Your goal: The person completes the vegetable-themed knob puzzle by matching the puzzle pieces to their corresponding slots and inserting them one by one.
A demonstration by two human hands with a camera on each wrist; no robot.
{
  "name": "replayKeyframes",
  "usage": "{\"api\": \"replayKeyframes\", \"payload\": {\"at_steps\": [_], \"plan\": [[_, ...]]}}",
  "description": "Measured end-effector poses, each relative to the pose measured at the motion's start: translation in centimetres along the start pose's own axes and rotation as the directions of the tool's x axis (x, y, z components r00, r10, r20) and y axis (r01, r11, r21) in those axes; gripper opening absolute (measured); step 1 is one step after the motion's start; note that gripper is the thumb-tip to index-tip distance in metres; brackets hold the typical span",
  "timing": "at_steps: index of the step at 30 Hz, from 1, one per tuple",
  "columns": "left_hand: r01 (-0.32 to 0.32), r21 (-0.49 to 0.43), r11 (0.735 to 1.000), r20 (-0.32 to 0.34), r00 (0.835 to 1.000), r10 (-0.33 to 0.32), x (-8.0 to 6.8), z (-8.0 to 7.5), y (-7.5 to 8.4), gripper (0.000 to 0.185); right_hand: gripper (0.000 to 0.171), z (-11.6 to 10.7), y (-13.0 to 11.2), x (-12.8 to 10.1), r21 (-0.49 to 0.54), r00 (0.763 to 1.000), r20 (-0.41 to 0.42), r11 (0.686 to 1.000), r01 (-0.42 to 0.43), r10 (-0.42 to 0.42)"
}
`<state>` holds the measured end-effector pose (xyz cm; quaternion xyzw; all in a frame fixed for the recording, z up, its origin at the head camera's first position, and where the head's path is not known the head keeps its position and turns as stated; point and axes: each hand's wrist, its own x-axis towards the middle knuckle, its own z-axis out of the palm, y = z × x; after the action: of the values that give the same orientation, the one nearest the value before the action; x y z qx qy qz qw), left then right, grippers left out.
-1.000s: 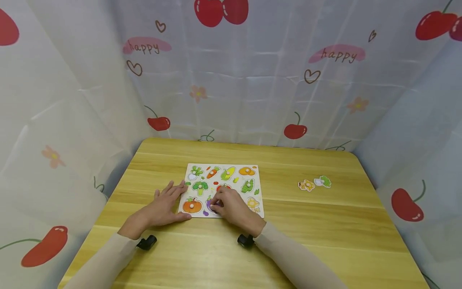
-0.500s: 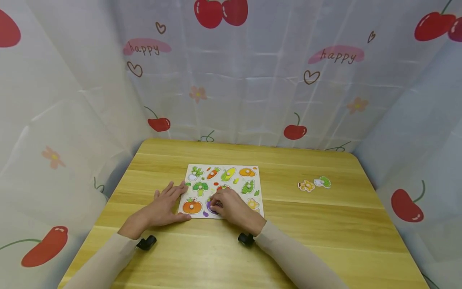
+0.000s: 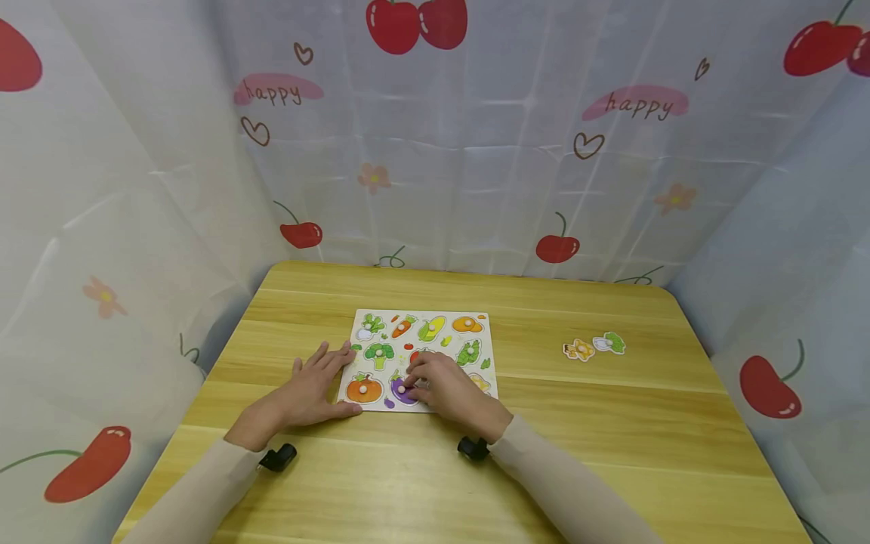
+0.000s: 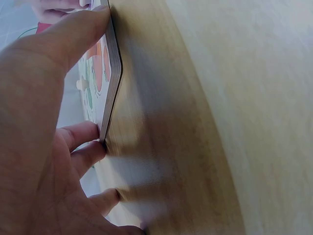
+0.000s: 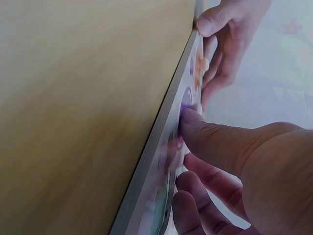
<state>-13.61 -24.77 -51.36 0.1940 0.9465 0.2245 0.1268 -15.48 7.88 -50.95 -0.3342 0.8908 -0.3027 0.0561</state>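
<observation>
A flat vegetable puzzle board [image 3: 390, 336] with knobbed pieces lies on the table. My left hand [image 3: 309, 389] rests at its left side with spread fingers; the thumb touches the front left corner, as the left wrist view also shows. My right hand [image 3: 448, 393] is over the front right part. Its thumb [image 5: 210, 134] touches the purple eggplant piece [image 3: 404, 391], whose knob is uncovered, and the other fingers are loosely bent over the board. A pumpkin piece [image 3: 364, 390] sits left of the eggplant. The right hand hides part of the tomato piece [image 3: 416, 357].
Two loose pieces, a yellow mushroom [image 3: 579, 350] and a white-and-green cabbage-like one [image 3: 609, 343], lie side by side on the wooden table [image 3: 544, 453] to the right of the board. A cherry-print curtain [image 3: 462, 174] encloses the back and sides.
My right hand has shifted slightly right and its fingertips have come off the eggplant's knob, which now shows more. The left hand has stayed in place.
</observation>
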Motion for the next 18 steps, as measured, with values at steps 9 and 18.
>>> {"api": "replayKeyframes", "payload": {"at_steps": [9, 18], "plan": [[0.014, -0.012, 1.000, 0.009, 1.000, -0.014, -0.1, -0.1, 0.1, 0.115, 0.013, -1.0, 0.9, -1.6, 0.007, 0.998, -0.025, 0.999, -0.049, 0.049], [0.014, -0.025, 1.000, 0.005, 1.000, -0.014, -0.2, 0.0, 0.3, 0.115, 0.011, -2.3, 2.8, -3.3, 0.001, 0.982, -0.163, 0.996, -0.094, 0.093]]}}
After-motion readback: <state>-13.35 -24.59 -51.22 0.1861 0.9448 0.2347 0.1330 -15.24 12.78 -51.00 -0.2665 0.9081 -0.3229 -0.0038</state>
